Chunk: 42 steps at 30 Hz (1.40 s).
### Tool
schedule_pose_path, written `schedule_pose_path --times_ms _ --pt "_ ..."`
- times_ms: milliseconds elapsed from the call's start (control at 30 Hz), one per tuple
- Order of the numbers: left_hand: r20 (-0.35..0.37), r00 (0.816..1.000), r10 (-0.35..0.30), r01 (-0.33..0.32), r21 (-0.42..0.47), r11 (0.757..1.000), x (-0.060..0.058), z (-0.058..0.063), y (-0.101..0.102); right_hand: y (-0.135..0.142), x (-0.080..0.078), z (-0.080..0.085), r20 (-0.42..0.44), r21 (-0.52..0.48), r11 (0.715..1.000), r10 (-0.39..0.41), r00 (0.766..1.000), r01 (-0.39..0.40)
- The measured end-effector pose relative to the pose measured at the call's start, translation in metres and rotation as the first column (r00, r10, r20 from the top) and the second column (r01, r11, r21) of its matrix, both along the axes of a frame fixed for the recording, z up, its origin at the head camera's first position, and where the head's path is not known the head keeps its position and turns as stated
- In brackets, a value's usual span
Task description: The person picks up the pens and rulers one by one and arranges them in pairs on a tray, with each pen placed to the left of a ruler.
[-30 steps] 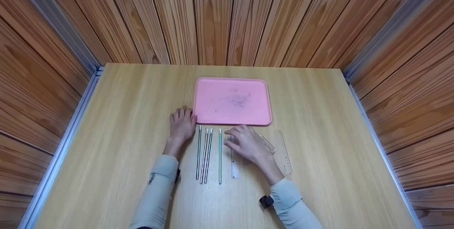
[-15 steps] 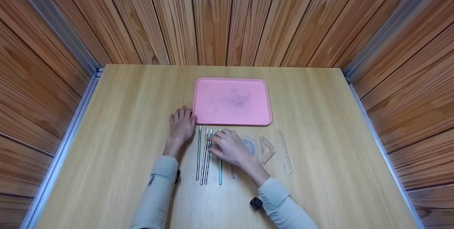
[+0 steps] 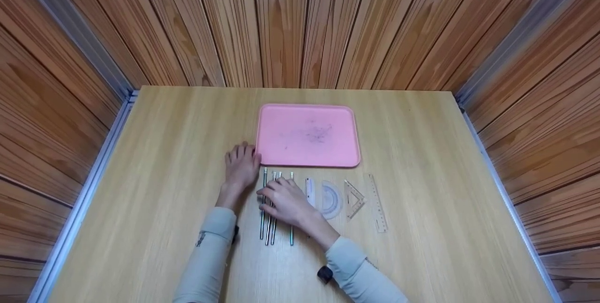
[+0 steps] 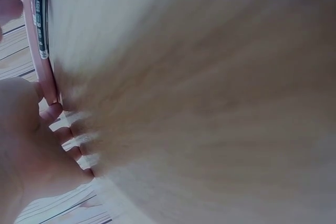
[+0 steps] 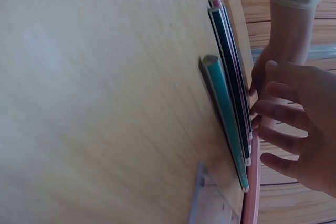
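My left hand (image 3: 241, 167) lies flat on the table at the left front corner of the pink tray (image 3: 309, 159). Its thumb touches the tray's edge, and the left wrist view shows the fingertips on the tabletop. Over a row of pencils hovers my right hand (image 3: 287, 202), its fingers spread and slightly bent, holding nothing. Below it are a dark pencil (image 3: 262, 228), two pencils close together (image 3: 270, 235) and, set apart, a teal pencil (image 3: 291, 236). The right hand hides their middles. In the right wrist view the teal pencil (image 5: 223, 103) lies nearest the camera.
Right of the pencils lie a clear ruler (image 3: 310, 189), partly covered by the right arm, a round-edged protractor (image 3: 331, 200), a set square (image 3: 354, 198) and another ruler (image 3: 376, 204). The tray has dark smudges. Wooden walls (image 3: 300, 26) stand behind the table.
My right hand has moved left from beside the teal pencil to over the leftmost pencils, uncovering the ruler and protractor. The left hand has stayed at the tray corner.
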<state>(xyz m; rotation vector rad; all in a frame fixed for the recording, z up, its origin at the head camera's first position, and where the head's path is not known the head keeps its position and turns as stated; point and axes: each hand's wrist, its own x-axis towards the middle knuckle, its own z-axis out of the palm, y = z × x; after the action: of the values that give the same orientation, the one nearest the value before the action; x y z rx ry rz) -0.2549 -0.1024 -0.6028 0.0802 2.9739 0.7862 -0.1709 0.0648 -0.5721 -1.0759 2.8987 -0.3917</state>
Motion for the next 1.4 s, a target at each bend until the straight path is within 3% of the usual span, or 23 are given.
schedule_pose_path --times_ms 967,1167,1400 --pt "0.010 1.000 -0.009 0.009 0.000 1.000 0.000 -0.001 -0.001 -0.012 -0.002 -0.007 0.045 -0.023 1.000 -0.019 0.999 0.020" --pt "0.068 0.998 -0.010 0.011 -0.013 1.000 -0.002 0.000 0.000 -0.013 -0.002 -0.007 0.043 0.003 0.999 -0.035 0.998 0.035" --pt "0.046 0.999 -0.005 0.005 0.000 1.000 -0.001 0.001 0.000 -0.020 -0.005 -0.005 0.064 0.049 0.996 -0.072 0.995 0.069"
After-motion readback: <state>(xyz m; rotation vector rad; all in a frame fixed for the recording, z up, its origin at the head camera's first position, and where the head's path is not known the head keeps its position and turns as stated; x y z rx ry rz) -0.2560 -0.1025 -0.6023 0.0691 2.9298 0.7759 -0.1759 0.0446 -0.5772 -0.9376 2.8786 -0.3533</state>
